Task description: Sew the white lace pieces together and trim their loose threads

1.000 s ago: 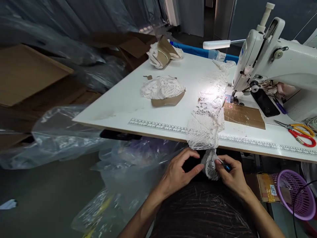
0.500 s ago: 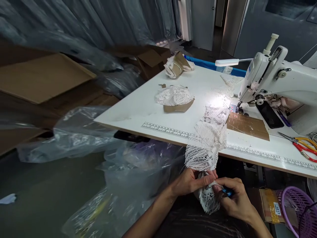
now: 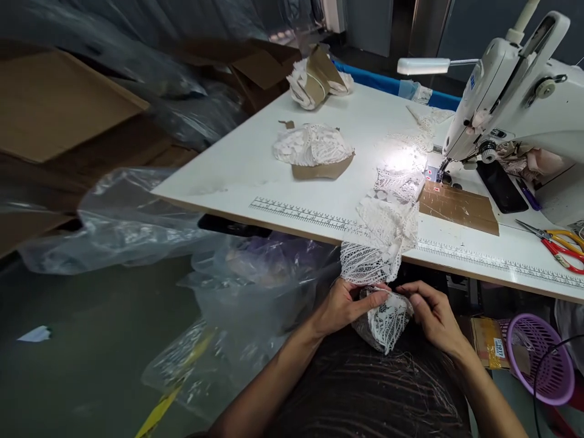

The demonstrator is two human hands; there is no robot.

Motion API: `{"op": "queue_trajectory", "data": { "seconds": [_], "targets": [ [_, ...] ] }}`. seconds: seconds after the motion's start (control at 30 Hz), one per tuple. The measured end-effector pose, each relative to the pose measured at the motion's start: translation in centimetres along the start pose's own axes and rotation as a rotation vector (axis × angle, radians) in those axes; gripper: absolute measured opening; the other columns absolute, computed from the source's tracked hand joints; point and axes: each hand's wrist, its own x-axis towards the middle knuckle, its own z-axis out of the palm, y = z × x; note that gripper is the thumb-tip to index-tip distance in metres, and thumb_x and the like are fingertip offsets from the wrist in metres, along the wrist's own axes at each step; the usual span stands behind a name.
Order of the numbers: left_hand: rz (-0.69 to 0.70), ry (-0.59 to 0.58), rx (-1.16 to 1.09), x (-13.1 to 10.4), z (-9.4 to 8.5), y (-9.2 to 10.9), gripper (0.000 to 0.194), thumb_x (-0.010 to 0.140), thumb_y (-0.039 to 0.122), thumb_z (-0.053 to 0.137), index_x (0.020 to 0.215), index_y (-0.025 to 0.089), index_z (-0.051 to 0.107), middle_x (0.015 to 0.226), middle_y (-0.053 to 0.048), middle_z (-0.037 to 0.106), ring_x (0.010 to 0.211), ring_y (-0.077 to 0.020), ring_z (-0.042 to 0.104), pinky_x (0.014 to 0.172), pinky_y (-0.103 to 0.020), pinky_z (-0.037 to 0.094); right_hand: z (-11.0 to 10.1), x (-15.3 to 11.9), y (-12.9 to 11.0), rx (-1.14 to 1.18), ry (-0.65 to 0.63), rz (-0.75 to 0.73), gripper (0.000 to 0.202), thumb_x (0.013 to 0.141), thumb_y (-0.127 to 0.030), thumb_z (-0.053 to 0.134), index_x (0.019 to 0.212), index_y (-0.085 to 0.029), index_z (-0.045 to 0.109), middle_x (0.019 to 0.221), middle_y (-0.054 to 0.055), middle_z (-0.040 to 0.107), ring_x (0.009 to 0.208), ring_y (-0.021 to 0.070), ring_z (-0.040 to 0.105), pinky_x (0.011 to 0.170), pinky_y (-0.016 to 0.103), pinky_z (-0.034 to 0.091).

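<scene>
A chain of white lace pieces (image 3: 383, 225) runs from beside the sewing machine's needle over the table's front edge to my lap. My left hand (image 3: 349, 307) grips the lace just below that edge, its thumb lying on top. From the lower lace piece (image 3: 387, 322), a rounded end hangs over my dark clothing. My right hand (image 3: 433, 310) is closed at this piece's right edge, thumb and forefinger pinching it. Nothing blue shows in the right hand now; its palm is hidden.
The white sewing machine (image 3: 506, 103) stands at the right of the table (image 3: 219, 176). Red and yellow-handled scissors (image 3: 559, 246), a phone (image 3: 502, 185) and brown card (image 3: 460, 210) lie near it. A lace bundle (image 3: 314, 146) sits further left; a purple basket (image 3: 542, 371) stands below.
The view has tilted down. My right hand has turned and shifted to the lace's right edge, and the blue-handled tool seen in it before is out of sight. The lower lace has spread open.
</scene>
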Motion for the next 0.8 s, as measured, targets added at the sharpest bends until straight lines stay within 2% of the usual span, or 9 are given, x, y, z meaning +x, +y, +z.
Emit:
{"op": "queue_trajectory", "data": {
  "seconds": [0.1,0.23,0.33,0.47,0.63,0.8],
  "targets": [
    [-0.004,0.015,-0.007,-0.2,0.0,0.3,0.034,0.080,0.048,0.071,0.086,0.016,0.079,0.086,-0.007,0.076,0.081,-0.0221,0.069,0.081,-0.032,0.055,0.0,0.6,0.0,-0.009,-0.043,0.037,0.056,0.101,-0.059,0.033,0.092,-0.017,0.069,0.063,-0.002,0.050,0.056,0.0120,0.042,0.054,0.023,0.035],
    [0.003,-0.014,0.032,-0.2,-0.1,0.5,0.032,0.083,0.045,0.068,0.085,0.015,0.080,0.084,-0.007,0.077,0.079,-0.0218,0.069,0.079,-0.031,0.054,0.3,1.2,-0.1,-0.049,-0.095,0.026,0.060,0.098,-0.066,0.032,0.069,-0.019,0.053,0.061,-0.004,0.040,0.056,0.0110,0.034,0.053,0.024,0.031],
    [0.020,-0.008,0.049,-0.1,-0.2,0.5,0.031,0.082,0.043,0.068,0.087,0.015,0.080,0.083,-0.006,0.077,0.079,-0.0213,0.069,0.078,-0.030,0.054,0.5,1.5,-0.3,-0.059,-0.119,-0.008,0.057,0.099,-0.065,0.031,0.064,-0.021,0.040,0.061,-0.005,0.036,0.056,0.0104,0.031,0.052,0.024,0.028],
    [0.024,0.008,0.061,-0.2,-0.2,0.7,0.029,0.081,0.041,0.067,0.080,0.014,0.078,0.076,-0.005,0.075,0.073,-0.0192,0.066,0.073,-0.028,0.053,0.9,1.9,-0.4,-0.065,-0.115,-0.035,0.053,0.098,-0.061,0.035,0.065,-0.021,0.041,0.061,-0.005,0.035,0.056,0.0103,0.030,0.052,0.024,0.027],
    [-0.022,0.009,0.028,0.0,0.0,1.2,0.034,0.080,0.046,0.067,0.075,0.013,0.075,0.072,-0.005,0.072,0.069,-0.0182,0.063,0.068,-0.027,0.051,1.3,1.8,0.3,-0.076,-0.037,-0.016,0.051,0.098,-0.060,0.035,0.066,-0.021,0.043,0.060,-0.005,0.036,0.055,0.0104,0.032,0.051,0.024,0.029],
    [-0.043,-0.019,0.039,0.3,-0.1,1.6,0.034,0.079,0.045,0.065,0.072,0.013,0.073,0.067,-0.004,0.069,0.064,-0.0155,0.060,0.065,-0.025,0.049,1.1,1.4,0.4,-0.134,-0.063,-0.042,0.048,0.100,-0.055,0.033,0.071,-0.020,0.048,0.063,-0.004,0.043,0.058,0.0114,0.038,0.055,0.024,0.033]
  ]
}}
